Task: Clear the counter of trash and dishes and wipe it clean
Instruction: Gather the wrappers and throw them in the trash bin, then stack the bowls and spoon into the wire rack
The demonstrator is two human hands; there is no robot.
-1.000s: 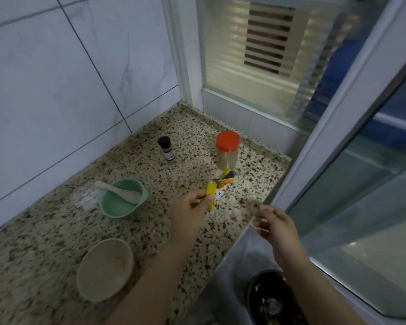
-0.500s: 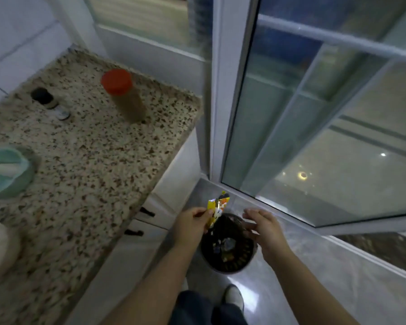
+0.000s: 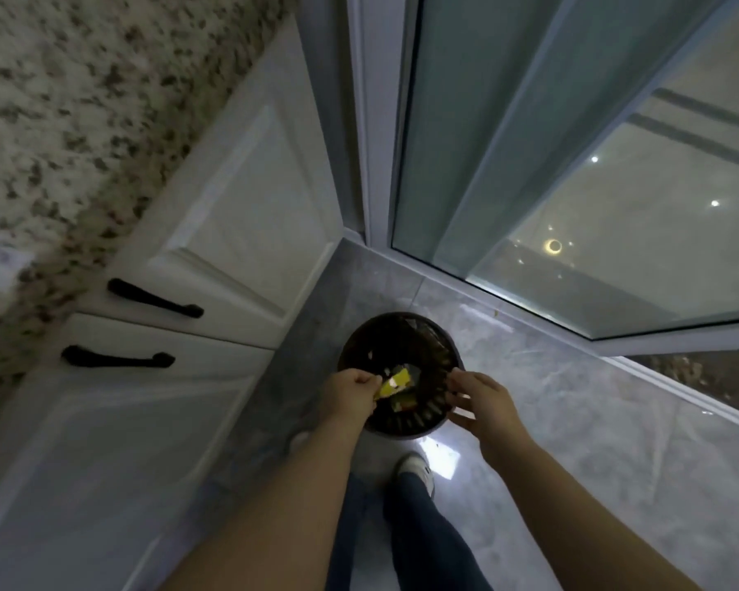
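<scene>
I look straight down at a round dark trash bin (image 3: 402,321) on the grey floor, with scraps of rubbish inside. My left hand (image 3: 350,398) pinches a yellow and orange wrapper (image 3: 395,381) over the bin's left side. My right hand (image 3: 483,403) hovers at the bin's right rim, fingers loosely extended toward the opening; I see nothing held in it. The speckled granite counter (image 3: 60,121) fills the upper left, blurred, and no dishes on it show in this view.
White cabinet doors (image 3: 240,206) with two black handles (image 3: 154,298) (image 3: 118,359) stand left of the bin. A glass sliding door (image 3: 572,164) runs behind and right of it. My shoe (image 3: 417,467) and trouser legs are just below the bin.
My view swung from the counter down to the floor. Both hands dropped from counter height to the bin, the left still holding the wrapper, now low over the opening.
</scene>
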